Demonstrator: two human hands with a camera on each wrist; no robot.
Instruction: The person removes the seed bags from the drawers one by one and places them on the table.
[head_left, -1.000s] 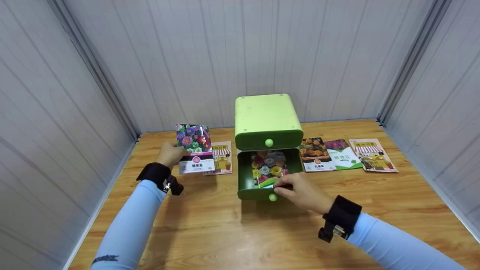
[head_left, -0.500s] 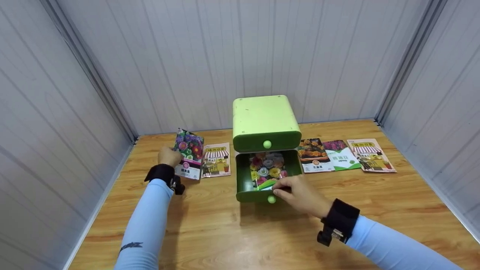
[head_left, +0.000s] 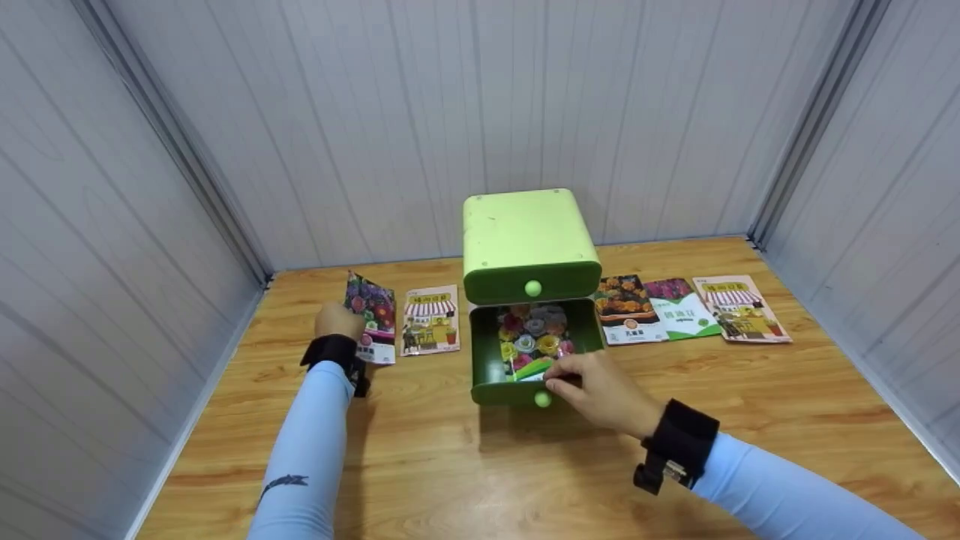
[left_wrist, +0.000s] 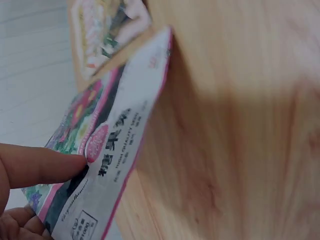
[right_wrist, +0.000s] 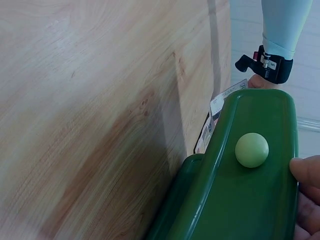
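Note:
My left hand (head_left: 339, 321) grips a seed packet (head_left: 379, 319) with purple and pink flowers at the table's left. In the left wrist view that packet (left_wrist: 107, 145) leans at a slant, thumb on its printed front and fingers behind. Beside it lies a pink packet (head_left: 430, 321) with a striped awning. My right hand (head_left: 600, 386) pinches the front rim of the green drawer (head_left: 487, 394), which is pulled out; in the right wrist view the thumb (right_wrist: 306, 170) lies on its front face. Inside the drawer rests a packet (head_left: 534, 341) picturing multicoloured flowers.
Above the pulled-out drawer stands the light green cabinet (head_left: 529, 229), its upper drawer (head_left: 495, 286) closed. To its right lie an orange-flower packet (head_left: 630, 311), a white-and-green packet (head_left: 684, 319) and another awning packet (head_left: 739, 311). Pale panel walls (head_left: 375, 135) border the wooden table (head_left: 465, 480).
My left hand has lowered the purple-flower packet toward the table and turned it edge-on, uncovering the awning packet beside it. The right hand stays at the drawer's rim.

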